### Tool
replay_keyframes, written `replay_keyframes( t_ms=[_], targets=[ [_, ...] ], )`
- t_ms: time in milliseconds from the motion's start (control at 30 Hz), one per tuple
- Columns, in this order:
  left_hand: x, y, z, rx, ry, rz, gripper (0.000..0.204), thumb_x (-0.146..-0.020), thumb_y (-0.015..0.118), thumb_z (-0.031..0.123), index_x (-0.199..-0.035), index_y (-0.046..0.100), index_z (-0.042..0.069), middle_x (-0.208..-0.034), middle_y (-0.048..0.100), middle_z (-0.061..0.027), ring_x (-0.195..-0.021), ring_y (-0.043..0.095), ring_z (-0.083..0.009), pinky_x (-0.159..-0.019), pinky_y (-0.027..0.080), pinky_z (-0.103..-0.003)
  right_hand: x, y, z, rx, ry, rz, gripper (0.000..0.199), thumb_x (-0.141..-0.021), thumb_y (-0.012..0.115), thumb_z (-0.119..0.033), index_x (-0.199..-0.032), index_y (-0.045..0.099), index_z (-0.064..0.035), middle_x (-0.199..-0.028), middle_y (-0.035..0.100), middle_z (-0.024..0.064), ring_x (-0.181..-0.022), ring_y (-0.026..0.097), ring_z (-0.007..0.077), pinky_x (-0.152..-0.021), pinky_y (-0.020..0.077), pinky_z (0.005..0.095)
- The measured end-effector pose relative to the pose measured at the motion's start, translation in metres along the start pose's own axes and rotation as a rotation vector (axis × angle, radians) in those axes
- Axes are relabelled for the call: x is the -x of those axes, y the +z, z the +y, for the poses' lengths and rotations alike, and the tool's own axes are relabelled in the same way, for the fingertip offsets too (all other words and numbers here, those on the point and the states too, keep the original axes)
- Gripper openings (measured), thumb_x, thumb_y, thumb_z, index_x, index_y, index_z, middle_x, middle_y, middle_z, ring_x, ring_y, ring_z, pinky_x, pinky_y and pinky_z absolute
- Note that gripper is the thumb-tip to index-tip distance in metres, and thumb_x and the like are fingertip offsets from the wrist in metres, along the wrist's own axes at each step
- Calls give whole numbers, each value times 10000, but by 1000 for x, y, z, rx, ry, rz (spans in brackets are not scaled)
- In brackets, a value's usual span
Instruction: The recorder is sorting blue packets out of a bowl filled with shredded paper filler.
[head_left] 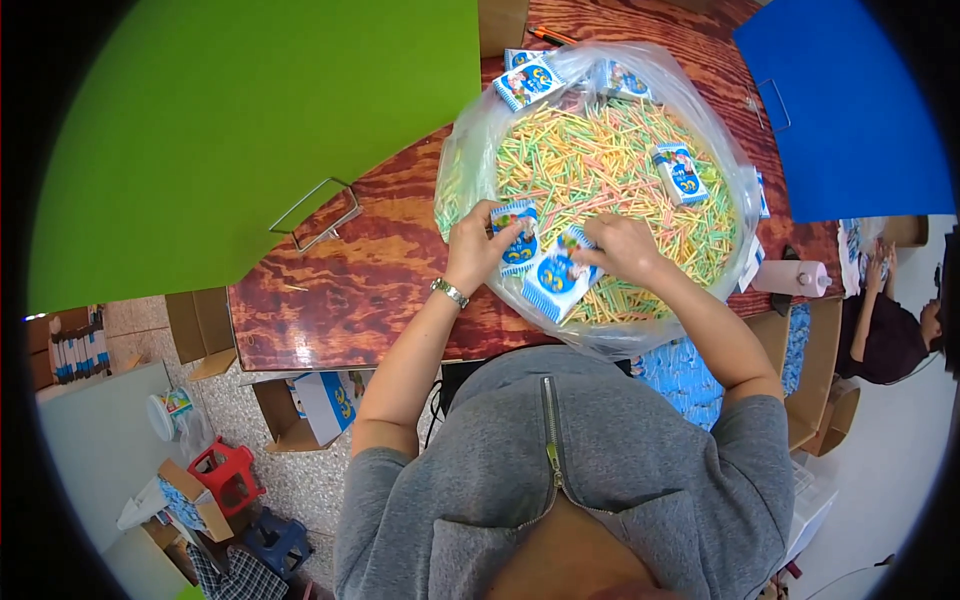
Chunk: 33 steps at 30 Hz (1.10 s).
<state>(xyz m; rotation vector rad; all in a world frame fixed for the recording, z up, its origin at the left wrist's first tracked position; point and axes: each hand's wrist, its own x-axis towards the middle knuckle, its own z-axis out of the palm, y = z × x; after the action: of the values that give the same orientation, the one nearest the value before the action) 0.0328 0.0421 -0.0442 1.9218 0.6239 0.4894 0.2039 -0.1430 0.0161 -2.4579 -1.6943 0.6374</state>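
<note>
A large clear plastic bag (470, 130) lies wide open on the table, filled with short pastel sticks (600, 150) in yellow, green and pink. My left hand (474, 246) is closed round a small blue-and-white packet (516, 255) at the bag's near left rim. Beside it, my right hand (626, 248) grips another blue-and-white packet (558, 284), tilted over the near edge of the sticks. A similar packet (681, 174) rests on the sticks to the right. Two more packets, one far left (528, 82) and one far right (622, 80), sit at the bag's far rim.
The reddish wood-grain table (350, 270) has a green panel (260, 130) at left and a blue panel (850, 110) at right. A pink bottle (790, 278) lies at the right. Blue packets (680, 380) fill a space below the table edge. Another person (890, 330) works at far right.
</note>
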Motion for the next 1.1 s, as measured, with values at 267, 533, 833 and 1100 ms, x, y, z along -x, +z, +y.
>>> replay_keyframes(
  t_ms=[267,533,833,1100],
  targets=[
    [12,-4,39,-461,346,229,455,-784,765,226,-1156,613,12,-1039,622,-192,-977,586,-352,-838,487,-415,17,1,0,193,-237,311,149,-824,627,-199,-943,634,-110,-793,620,67,-781,647,266,-612,531,383],
    [34,9,59,-202,321,-202,193,-869,665,187,-958,686,17,-891,672,-144,-857,613,-327,-770,482,-414,13,-32,-13,178,-443,527,282,-790,646,-182,-1071,662,-152,-845,649,15,-791,654,207,-663,536,327],
    [29,11,54,63,69,-212,217,-809,777,186,-771,648,15,-680,642,-37,-606,566,-88,-558,456,-256,2,-42,-21,-349,-445,360,166,-809,706,-152,-930,666,-44,-802,643,83,-746,636,260,-659,516,356],
    [29,9,45,185,-9,-167,281,-792,803,200,-704,594,36,-648,600,-3,-609,530,-58,-544,444,-240,-86,-76,57,-198,-95,226,341,-863,664,-239,-1159,647,-72,-1160,610,137,-1039,610,256,-880,498,392]
  ],
)
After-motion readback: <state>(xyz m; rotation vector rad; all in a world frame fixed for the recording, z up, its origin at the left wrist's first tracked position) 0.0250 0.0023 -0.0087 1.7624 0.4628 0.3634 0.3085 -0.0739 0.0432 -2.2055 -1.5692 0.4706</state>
